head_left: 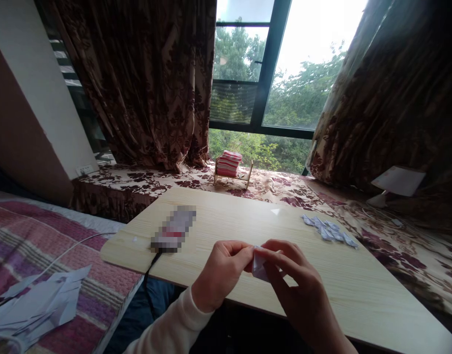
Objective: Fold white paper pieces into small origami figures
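Above the near edge of the table, a small folded piece of white paper (pixel 260 269) is pinched between my two hands. My left hand (pixel 228 268) grips its upper left corner between thumb and forefinger. On the other side, my right hand (pixel 297 275) has its fingers closed over the paper's right part and top. Fingers hide some of the folds. Several folded white paper pieces (pixel 329 229) lie in a loose cluster at the table's right side. One small white paper triangle (pixel 275 212) rests by the far edge.
The pale wooden table (pixel 226 211) stands against a window seat with floral cloth. A pixelated device (pixel 173 230) with a black cable lies on its left. Loose paper sheets (pixel 42 307) are on the striped bed. A small rack (pixel 231 169) and a lamp (pixel 397 182) stand behind.
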`<move>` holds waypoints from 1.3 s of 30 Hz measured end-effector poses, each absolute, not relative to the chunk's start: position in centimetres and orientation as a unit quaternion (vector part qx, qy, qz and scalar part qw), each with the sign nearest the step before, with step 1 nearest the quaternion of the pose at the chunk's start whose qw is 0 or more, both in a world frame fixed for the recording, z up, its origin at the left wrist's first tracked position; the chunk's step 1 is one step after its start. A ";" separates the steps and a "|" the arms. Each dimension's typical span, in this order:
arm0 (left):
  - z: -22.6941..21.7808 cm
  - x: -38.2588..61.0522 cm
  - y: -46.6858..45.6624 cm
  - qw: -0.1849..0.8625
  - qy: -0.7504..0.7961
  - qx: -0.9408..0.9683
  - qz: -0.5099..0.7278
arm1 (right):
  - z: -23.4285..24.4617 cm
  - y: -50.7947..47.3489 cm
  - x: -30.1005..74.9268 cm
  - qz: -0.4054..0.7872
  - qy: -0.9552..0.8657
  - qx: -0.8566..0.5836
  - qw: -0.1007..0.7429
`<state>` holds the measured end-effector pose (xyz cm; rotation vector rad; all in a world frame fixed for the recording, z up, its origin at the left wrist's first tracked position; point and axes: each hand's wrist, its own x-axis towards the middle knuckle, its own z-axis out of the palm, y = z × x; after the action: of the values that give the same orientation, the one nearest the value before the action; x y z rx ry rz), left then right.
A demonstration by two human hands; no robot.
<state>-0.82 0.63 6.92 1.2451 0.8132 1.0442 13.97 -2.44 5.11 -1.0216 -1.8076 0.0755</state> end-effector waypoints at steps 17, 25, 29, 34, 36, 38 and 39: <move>7.5 -1.0 0.1 0.630 0.294 0.551 0.462 | 5.9 -2.9 14.0 0.074 -0.742 -0.431 0.507; 7.3 -0.9 -0.2 0.577 0.338 0.568 0.480 | 5.9 -2.6 15.7 0.208 -0.622 -0.496 0.568; 7.1 -0.6 -0.4 0.527 0.330 0.602 0.501 | 6.2 -2.8 15.3 0.259 -0.630 -0.481 0.551; 7.1 -0.5 -0.8 0.486 0.326 0.638 0.500 | 6.4 -2.8 15.0 0.301 -0.633 -0.473 0.534; 7.1 -0.5 -1.0 0.469 0.334 0.650 0.496 | 6.4 -2.8 15.1 0.305 -0.631 -0.477 0.530; 7.0 -0.5 -1.1 0.456 0.346 0.655 0.494 | 6.4 -2.8 15.1 0.308 -0.631 -0.476 0.529; 7.0 -0.4 -1.2 0.453 0.351 0.655 0.493 | 6.4 -2.9 15.1 0.310 -0.631 -0.475 0.530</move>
<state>-0.43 -1.16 6.97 1.6166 0.8663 1.2177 15.06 -2.85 6.43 -1.1335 -1.5055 0.7396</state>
